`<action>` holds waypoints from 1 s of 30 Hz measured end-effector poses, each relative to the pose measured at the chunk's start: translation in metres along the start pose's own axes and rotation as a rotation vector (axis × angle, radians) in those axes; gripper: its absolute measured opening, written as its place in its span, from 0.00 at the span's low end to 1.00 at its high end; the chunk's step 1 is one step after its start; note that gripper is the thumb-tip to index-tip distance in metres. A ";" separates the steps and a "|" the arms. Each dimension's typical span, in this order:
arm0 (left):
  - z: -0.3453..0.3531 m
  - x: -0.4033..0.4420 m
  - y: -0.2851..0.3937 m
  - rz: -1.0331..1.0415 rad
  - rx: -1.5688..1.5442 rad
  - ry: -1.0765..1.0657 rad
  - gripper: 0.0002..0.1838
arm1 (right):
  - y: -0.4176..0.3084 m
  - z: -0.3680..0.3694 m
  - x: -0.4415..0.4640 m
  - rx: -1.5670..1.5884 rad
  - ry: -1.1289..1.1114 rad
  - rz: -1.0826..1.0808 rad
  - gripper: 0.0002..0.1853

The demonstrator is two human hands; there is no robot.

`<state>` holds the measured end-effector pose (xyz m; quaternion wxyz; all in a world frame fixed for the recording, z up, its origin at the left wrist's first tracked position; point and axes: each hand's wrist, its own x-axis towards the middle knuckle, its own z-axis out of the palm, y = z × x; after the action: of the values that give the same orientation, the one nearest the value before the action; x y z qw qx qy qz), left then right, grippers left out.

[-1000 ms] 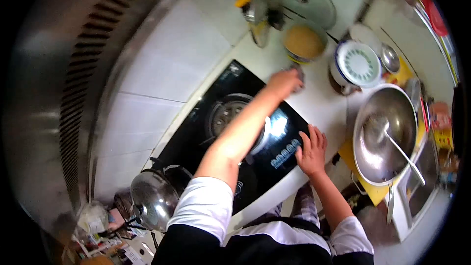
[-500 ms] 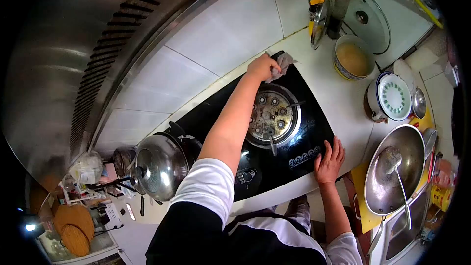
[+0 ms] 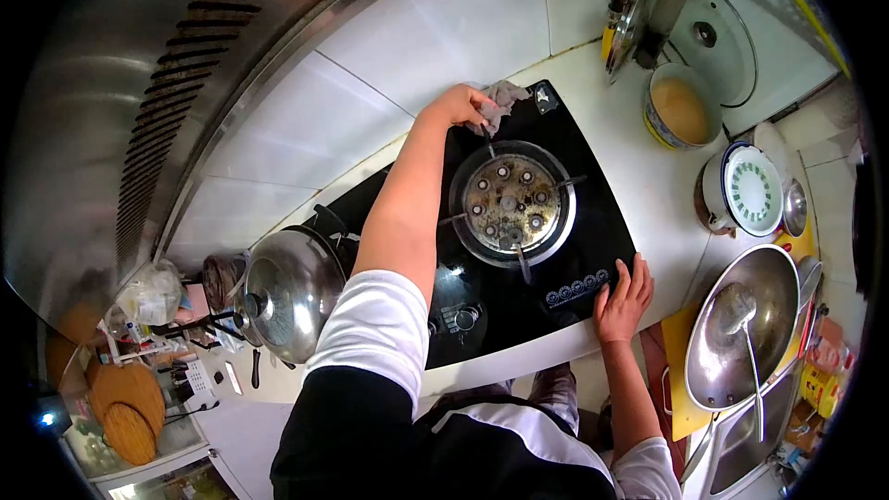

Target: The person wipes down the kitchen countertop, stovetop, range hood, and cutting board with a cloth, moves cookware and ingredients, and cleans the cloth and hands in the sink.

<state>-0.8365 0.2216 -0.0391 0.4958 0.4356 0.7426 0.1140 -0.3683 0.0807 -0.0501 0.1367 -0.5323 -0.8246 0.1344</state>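
My left hand (image 3: 460, 106) is closed on a crumpled grey cloth (image 3: 501, 104) at the back edge of the black glass gas stove (image 3: 593, 213). The cloth lies against the stove top, just behind the round burner (image 3: 509, 204) with its metal pan supports. Beside the stove's front right corner, my right hand (image 3: 623, 301) rests palm down with fingers spread and nothing in it. A lidded steel pot (image 3: 294, 292) stands on the left part of the stove, near my left forearm.
To the right are a bowl of cloudy liquid (image 3: 679, 111), stacked enamel dishes (image 3: 752, 190) and a steel wok (image 3: 704, 333) with a ladle (image 3: 755, 370) in it, beside the sink (image 3: 741, 449). A range hood (image 3: 83, 120) overhangs the left side.
My left hand has moved left along the stove's back edge with the cloth. My right hand stays in place. The view has shifted slightly.
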 end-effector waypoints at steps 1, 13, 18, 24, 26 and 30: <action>0.003 0.001 -0.004 0.078 0.089 0.045 0.28 | 0.000 0.001 0.000 -0.009 -0.001 0.003 0.27; 0.064 -0.105 -0.071 -0.093 0.018 0.556 0.24 | -0.001 0.003 0.000 -0.005 0.041 -0.079 0.26; 0.113 -0.138 -0.065 -0.218 0.025 1.053 0.16 | -0.004 0.002 0.001 -0.044 0.044 -0.066 0.26; 0.094 -0.143 -0.109 -0.414 0.122 1.248 0.12 | -0.003 0.002 0.001 -0.036 0.048 -0.088 0.26; 0.075 -0.167 -0.104 -0.531 -0.350 1.326 0.20 | -0.003 0.002 -0.001 -0.047 0.038 -0.083 0.26; 0.083 -0.182 -0.127 -0.589 0.311 1.119 0.25 | -0.006 0.000 0.000 -0.067 0.033 -0.083 0.26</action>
<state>-0.8110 -0.0143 -0.0394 -0.0241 0.1553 0.9848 0.0740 -0.3729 0.0782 -0.0481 0.1377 -0.5040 -0.8476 0.0923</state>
